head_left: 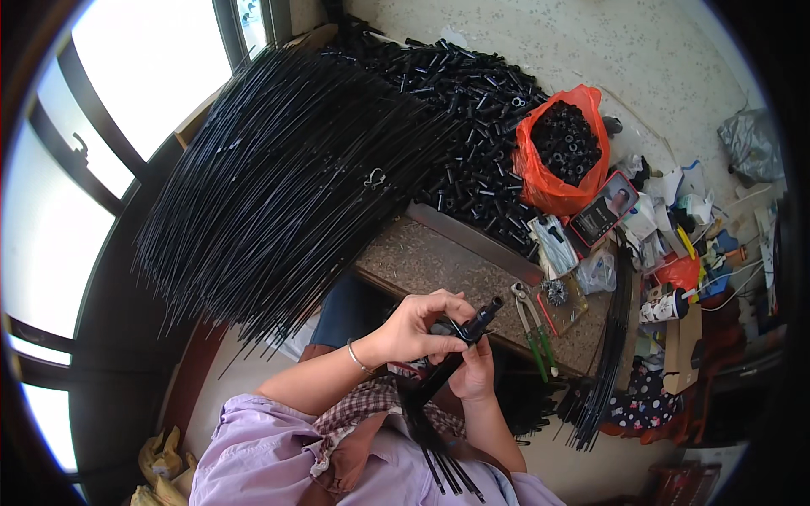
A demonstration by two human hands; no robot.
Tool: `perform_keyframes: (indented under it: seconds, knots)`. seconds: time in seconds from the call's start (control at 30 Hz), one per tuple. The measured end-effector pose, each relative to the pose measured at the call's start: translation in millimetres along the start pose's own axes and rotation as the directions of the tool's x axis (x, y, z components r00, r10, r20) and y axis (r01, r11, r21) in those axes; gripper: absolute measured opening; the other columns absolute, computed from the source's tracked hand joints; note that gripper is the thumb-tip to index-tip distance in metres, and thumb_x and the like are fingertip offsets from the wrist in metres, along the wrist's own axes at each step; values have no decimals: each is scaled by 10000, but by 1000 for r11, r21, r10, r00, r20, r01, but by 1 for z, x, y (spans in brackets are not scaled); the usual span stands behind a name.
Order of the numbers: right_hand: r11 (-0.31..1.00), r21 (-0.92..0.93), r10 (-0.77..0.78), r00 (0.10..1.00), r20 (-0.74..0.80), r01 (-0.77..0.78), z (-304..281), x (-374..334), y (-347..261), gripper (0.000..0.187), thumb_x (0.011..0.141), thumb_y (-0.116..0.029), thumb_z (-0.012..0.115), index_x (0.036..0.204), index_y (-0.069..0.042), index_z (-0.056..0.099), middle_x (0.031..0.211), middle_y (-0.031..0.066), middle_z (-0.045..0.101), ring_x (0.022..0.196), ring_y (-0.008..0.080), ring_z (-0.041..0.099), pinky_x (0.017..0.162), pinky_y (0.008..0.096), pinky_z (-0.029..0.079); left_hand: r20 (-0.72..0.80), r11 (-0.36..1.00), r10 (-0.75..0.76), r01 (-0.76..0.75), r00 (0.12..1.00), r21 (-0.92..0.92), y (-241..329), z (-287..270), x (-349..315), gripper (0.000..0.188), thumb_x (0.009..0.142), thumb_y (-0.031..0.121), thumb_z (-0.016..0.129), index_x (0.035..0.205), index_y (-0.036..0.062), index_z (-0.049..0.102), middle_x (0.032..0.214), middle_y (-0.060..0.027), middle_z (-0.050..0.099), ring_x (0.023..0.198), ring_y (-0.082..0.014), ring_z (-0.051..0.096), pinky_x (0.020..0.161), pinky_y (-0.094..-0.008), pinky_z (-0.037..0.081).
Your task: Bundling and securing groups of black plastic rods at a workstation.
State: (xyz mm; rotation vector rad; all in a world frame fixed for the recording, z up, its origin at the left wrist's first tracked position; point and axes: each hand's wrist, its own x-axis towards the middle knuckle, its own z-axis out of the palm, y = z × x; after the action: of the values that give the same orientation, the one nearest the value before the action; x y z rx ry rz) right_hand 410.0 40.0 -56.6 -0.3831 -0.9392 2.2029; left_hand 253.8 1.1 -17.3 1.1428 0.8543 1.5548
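Black tube (pixel 479 323) pinched in left hand (pixel 419 329), right hand (pixel 474 373) apparently clamped just below, contact partly hidden; steady two-handed hold should prevent tube twisting.

The shirt (pixel 245 460) is lilac, the thin bangle (pixel 355 357) silvery.

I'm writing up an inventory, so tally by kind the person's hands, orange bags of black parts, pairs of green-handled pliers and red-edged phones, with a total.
Left hand and right hand: 2
Orange bag of black parts: 1
Green-handled pliers: 1
Red-edged phone: 1
Total: 5
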Motion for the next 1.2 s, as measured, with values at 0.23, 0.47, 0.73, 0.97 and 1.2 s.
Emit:
perform_keyframes:
  seconds: [0.23, 0.47, 0.73, 0.97, 1.2]
  knots:
    - [999, 37, 7, 999, 51, -8, 0, 0, 1, 323, 845, -248, 619, 1091, -71, 510, 842, 88, 583, 719, 201, 580, 633, 322, 487, 102, 980, 121, -136, 987, 147, -2, -14, 4, 273, 672, -5, 746, 924, 9, 644, 900, -80, 633, 973, -220, 564, 1033, -446, 301]
    - [1000, 0, -9, 999, -32, 9, -4, -3, 3, 307, 851, -231, 611, 1086, -65, 503, 923, 89, 586, 743, 193, 587, 643, 309, 489, 83, 995, -102, 102, 991, 5, 13, 0, 2, 270, 689, -9, 736, 895, 3, 562, 1006, -119, 570, 976, -221, 552, 978, -398, 354]
    - [994, 108, 34, 999, 12, -35, 0, -3, -3, 218, 850, -176, 618, 1026, -66, 552, 958, 63, 602, 860, 174, 598, 769, 323, 497, -8, 998, 20, -21, 1000, -62, -3, 5, -3, 219, 707, -7, 721, 863, 19, 569, 946, -87, 584, 955, -205, 549, 1045, -439, 278]
    - [992, 91, 77, 985, 157, -92, 1, -9, -6, 430, 796, -183, 654, 1160, -37, 477, 876, 92, 570, 771, 203, 578, 664, 329, 484, 234, 976, 177, -140, 956, -169, 8, -8, 8, 76, 724, 12, 707, 767, 17, 644, 784, -75, 629, 875, -230, 566, 964, -447, 382]
    - [979, -176, 153, 940, 305, -102, 2, -21, -13, 309, 747, -60, 675, 1019, -17, 537, 936, 86, 597, 908, 204, 578, 833, 335, 454, 418, 922, 215, -43, 883, -384, 6, 1, 8, 104, 719, 55, 727, 710, 3, 637, 757, -110, 618, 833, -256, 563, 911, -527, 417]
